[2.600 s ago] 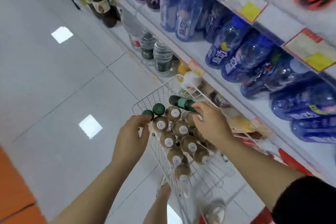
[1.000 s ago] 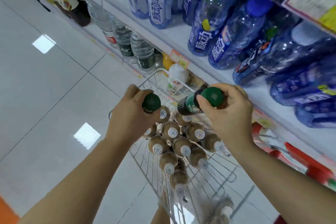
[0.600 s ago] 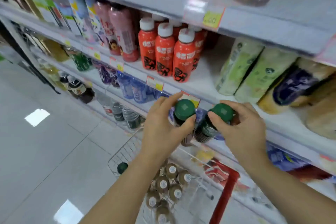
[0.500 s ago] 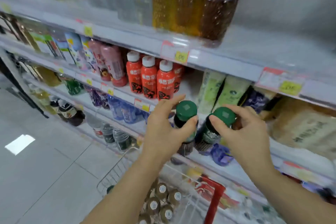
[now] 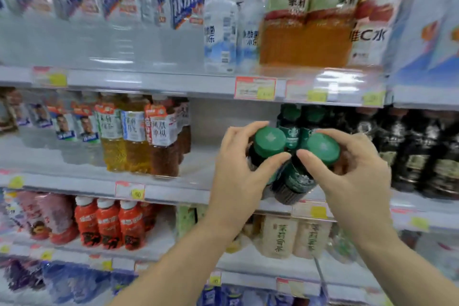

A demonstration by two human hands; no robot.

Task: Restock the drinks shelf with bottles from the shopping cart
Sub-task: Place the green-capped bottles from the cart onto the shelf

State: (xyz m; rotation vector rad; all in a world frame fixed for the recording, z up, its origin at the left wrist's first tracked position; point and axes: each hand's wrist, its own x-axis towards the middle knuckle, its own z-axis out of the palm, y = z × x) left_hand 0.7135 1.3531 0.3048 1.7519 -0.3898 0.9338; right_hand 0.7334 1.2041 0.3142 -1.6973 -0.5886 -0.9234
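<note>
My left hand (image 5: 238,176) grips a dark bottle with a green cap (image 5: 268,139) by its neck. My right hand (image 5: 352,176) grips a second dark green-capped bottle (image 5: 320,146), tilted, with its body showing below (image 5: 293,186). Both bottles are held up side by side in front of the middle shelf (image 5: 198,191), at a bare gap (image 5: 223,122) in the row. More dark green-capped bottles of the same kind (image 5: 290,119) stand on that shelf just behind and to the right. The shopping cart is out of view.
Yellow and brown tea bottles (image 5: 139,139) stand left of the gap. Dark bottles (image 5: 422,151) fill the shelf to the right. Water and tea bottles (image 5: 303,20) line the shelf above; red bottles (image 5: 109,223) and pale cartons (image 5: 293,238) sit below.
Both hands lifted a green-capped bottle each out of the cart and raised them up past the lower shelves to the middle shelf. The view swung upward, so the cart dropped out of sight.
</note>
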